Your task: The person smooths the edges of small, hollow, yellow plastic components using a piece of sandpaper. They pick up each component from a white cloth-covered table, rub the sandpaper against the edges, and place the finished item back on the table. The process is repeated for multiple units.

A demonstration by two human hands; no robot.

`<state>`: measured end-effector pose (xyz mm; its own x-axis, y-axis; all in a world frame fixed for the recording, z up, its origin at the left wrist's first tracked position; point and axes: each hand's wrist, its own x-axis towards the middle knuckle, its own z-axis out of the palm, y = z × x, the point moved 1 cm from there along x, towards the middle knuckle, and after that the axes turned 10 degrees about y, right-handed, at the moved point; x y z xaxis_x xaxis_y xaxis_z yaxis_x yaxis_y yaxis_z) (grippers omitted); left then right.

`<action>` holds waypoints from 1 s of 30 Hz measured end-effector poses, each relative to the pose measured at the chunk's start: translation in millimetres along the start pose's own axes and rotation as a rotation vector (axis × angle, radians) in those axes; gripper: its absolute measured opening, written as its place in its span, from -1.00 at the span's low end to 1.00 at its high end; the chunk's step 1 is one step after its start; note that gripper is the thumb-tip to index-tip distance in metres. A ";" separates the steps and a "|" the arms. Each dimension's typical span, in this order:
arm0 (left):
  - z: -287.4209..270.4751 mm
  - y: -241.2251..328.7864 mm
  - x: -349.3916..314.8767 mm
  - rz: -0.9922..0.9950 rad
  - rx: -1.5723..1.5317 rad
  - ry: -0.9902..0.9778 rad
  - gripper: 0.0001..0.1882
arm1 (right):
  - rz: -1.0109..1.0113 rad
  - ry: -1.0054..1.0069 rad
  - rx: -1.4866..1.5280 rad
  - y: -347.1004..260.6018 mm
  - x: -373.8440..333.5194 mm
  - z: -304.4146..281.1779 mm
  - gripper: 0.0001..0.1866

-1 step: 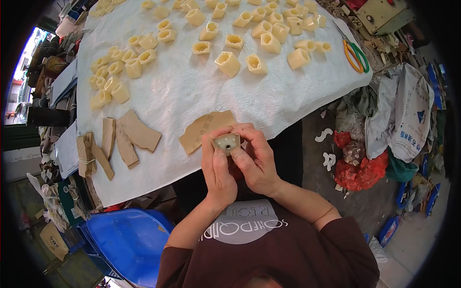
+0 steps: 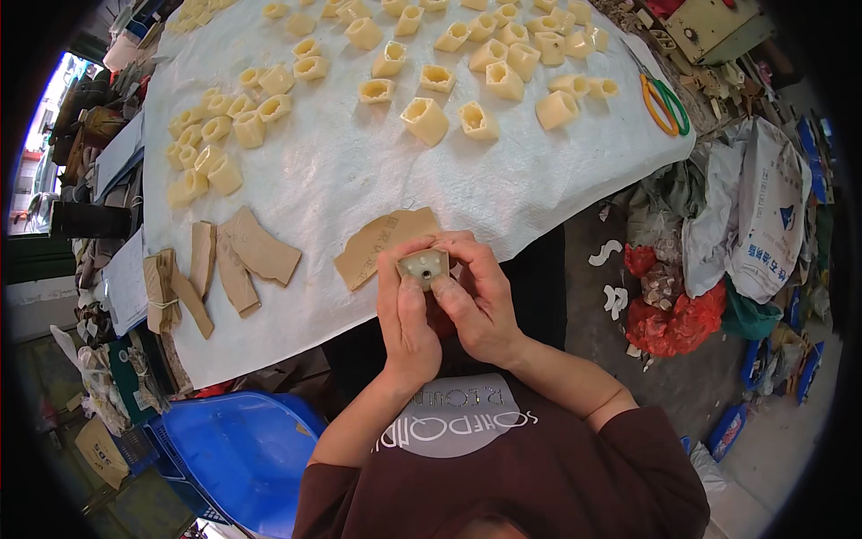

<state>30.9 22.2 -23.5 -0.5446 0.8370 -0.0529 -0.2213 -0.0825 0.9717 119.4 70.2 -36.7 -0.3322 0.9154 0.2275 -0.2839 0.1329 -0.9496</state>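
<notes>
In front of my chest, my left hand [image 2: 408,314] and my right hand [image 2: 483,305] close around a small grey-green block [image 2: 418,262]. Its top face has a dark round hole and several pale spots. A tan edge, which looks like brown paper, runs around the block; the fingers cover most of its sides. Both thumbs press at the near side, while the other fingers wrap the far side. Just beyond my hands, a curved piece of brown card [image 2: 377,244] with faint print lies on the white sheet [image 2: 305,216] over the table.
Many pale yellow hollow blocks [image 2: 424,121] stand across the table. Brown card strips [image 2: 235,278] lie at left, one bundle tied. Scissors with orange and green handles [image 2: 664,108] rest at the right edge. A blue plastic chair [image 2: 242,449] is lower left; bags [image 2: 763,216] and red netting [image 2: 673,322] are at right.
</notes>
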 end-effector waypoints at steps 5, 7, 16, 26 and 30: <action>-6.6 12.7 1.9 -0.186 -0.289 -0.095 -0.68 | -0.147 -0.032 -0.200 -14.6 8.7 -7.1 -0.73; -16.4 17.1 4.5 -0.245 -0.344 -0.222 -0.68 | -0.211 -0.111 -0.249 -23.0 13.6 -18.2 -0.76; -22.6 18.0 9.3 -0.365 -0.116 -0.540 -0.49 | 0.686 -0.434 0.550 -18.8 33.9 -15.0 -0.83; -12.8 27.3 3.8 -0.527 -0.127 -0.406 -0.53 | 0.435 -0.502 0.331 -15.3 30.6 -24.2 -0.85; -13.7 21.4 4.3 -0.533 -0.123 -0.342 -0.47 | 0.438 -0.357 0.300 -20.0 19.6 -20.9 -0.84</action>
<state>12.7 16.6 -6.0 -0.0505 0.9040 -0.4246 -0.4926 0.3473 0.7979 137.4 93.5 -17.7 -0.7389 0.6711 -0.0614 -0.2763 -0.3848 -0.8807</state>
